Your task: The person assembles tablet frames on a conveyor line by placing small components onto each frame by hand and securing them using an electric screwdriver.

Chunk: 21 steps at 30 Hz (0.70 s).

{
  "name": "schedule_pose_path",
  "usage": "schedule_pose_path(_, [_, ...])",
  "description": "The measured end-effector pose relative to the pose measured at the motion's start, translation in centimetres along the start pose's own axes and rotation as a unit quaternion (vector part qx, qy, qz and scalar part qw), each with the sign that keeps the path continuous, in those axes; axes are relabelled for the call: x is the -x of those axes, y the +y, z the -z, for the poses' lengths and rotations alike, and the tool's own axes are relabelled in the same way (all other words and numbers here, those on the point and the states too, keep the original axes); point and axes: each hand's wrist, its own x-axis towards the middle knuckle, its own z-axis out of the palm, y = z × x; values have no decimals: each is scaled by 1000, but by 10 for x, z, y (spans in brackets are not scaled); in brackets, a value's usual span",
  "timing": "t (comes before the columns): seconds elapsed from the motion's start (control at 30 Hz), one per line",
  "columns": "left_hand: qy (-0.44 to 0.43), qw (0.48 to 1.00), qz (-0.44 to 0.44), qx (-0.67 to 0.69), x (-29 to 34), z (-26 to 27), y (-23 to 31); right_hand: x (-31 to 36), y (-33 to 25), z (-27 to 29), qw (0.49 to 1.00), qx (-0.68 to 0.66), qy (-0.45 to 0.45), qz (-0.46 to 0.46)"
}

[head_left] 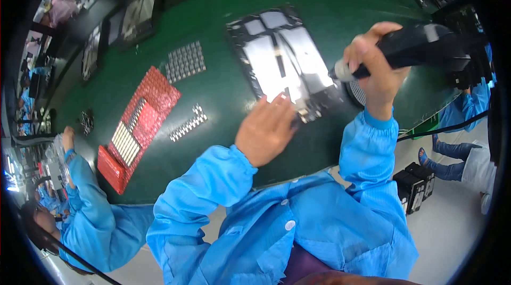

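A black tool (407, 48) is gripped by the right hand (381, 72); a panel (304, 53) seems touched by the flat left hand (266, 131).

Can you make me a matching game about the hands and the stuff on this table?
Things:
1. Right hand
2. Left hand
3. Bubble wrap
4. Table

Clues:
A. Green
B. At the near end of the flat device
C. Red
D. Gripping a dark handheld tool

Right pairs: 1-D, 2-B, 3-C, 4-A
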Motion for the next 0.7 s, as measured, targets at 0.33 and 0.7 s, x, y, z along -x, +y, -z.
schedule_pose_path(0.33, [3,931,176,-319,-101,36,-180,17,19,9,981,67,-76,-167])
schedule_pose_path(0.7, [-197,721,377,-547,-20,142,-323,16,29,17,972,68,-80,-211])
